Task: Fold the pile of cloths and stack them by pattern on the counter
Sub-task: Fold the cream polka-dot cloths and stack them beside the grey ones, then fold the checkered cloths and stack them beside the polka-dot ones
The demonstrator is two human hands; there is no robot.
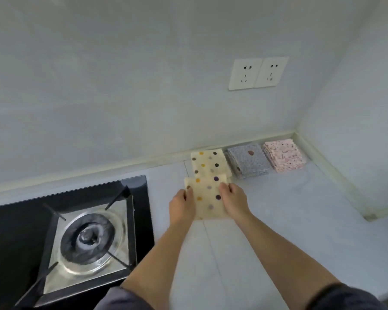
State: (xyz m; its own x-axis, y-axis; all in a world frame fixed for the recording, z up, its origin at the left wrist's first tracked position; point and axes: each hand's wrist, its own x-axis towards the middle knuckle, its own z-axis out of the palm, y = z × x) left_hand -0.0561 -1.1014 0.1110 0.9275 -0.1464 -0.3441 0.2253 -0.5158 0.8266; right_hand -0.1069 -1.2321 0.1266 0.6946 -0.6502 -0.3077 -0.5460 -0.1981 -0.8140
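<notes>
**On the counter's near side, a dotted cloth held just short of its stack**

Beside the black glass gas hob (76, 231) at the left, the left hand (182, 206) pinches the left edge of a folded cream cloth with coloured dots (207, 198), thumb on top. The right hand (234, 202) grips the opposite edge the same way.

The cloth is a flat folded oblong, and its long axis runs away from the person toward the wall, leaning a little left. Its far edge overlaps the near edge of the stack of matching cream dotted cloths (207, 162) on the pale grey counter (278, 220).

It looks light, soft and limp, so the fold would likely slip open if held at one corner. Holding both side edges, as now, should keep the layers together.

Further right, close to one another along the wall, sit a stack of grey small-print cloths (248, 161) and a stack of pink speckled cloths (283, 155).
</notes>
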